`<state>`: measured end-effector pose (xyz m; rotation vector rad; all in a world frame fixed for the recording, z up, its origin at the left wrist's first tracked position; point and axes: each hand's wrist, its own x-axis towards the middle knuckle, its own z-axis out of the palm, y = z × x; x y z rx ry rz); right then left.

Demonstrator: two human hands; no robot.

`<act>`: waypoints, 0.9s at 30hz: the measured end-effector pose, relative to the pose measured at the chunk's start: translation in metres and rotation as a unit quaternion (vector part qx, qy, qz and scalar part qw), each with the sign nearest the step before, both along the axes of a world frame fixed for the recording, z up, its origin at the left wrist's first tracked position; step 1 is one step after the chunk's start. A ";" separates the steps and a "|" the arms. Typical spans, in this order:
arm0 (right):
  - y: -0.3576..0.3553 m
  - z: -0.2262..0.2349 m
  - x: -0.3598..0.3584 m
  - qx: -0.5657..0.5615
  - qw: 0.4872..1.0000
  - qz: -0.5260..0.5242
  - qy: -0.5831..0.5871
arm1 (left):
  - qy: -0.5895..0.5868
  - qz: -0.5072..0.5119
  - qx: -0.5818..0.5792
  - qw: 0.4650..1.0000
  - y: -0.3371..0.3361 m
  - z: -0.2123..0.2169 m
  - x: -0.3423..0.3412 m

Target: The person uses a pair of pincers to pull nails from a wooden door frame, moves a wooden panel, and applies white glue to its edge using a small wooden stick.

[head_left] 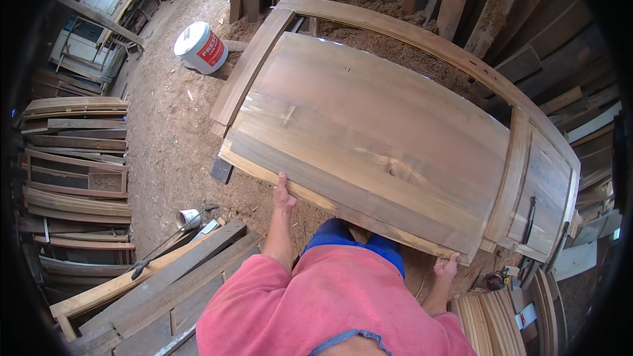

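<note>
A wide wooden panel [369, 138] made of joined boards lies slanted before me, its far edge apart from the long rail of a wooden door frame [409, 29]. My left hand [283, 196] grips the panel's near edge toward its left end, thumb on top and the other fingers mostly hidden. Further right along that edge, my right hand [446, 266] holds it near the corner, its fingers partly out of sight below. At the panel's left end is a cross rail [250, 72]; at its right end stands another rail [511, 178], with a smaller panel [542, 188] beyond it.
A lidded white bucket [201, 47] stands on the sawdust-covered ground [161, 145]. Stacked frames and boards [79, 204] line the left, and long timbers [165, 283] lie beside me. Planks [455, 0] lean at the back. A dark clamp-like bar [530, 219] crosses the smaller panel.
</note>
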<state>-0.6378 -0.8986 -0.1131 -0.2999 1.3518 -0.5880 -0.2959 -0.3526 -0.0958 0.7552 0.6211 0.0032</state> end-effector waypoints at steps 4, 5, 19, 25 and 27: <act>0.011 -0.008 -0.046 0.042 0.999 0.013 0.016 | 0.047 -0.020 0.017 0.999 0.011 0.020 -0.027; 0.016 -0.005 -0.047 0.044 0.998 0.018 0.047 | 0.055 -0.019 0.014 0.998 0.020 0.018 -0.037; 0.029 -0.006 -0.033 0.022 0.990 0.008 0.141 | 0.096 -0.041 -0.078 0.991 0.024 0.021 -0.045; 0.033 -0.007 -0.029 0.000 0.994 -0.039 0.103 | 0.106 -0.063 -0.043 0.991 0.028 0.018 -0.044; 0.035 -0.010 -0.031 -0.025 0.997 -0.053 0.056 | 0.097 -0.064 -0.027 0.993 0.031 0.017 -0.041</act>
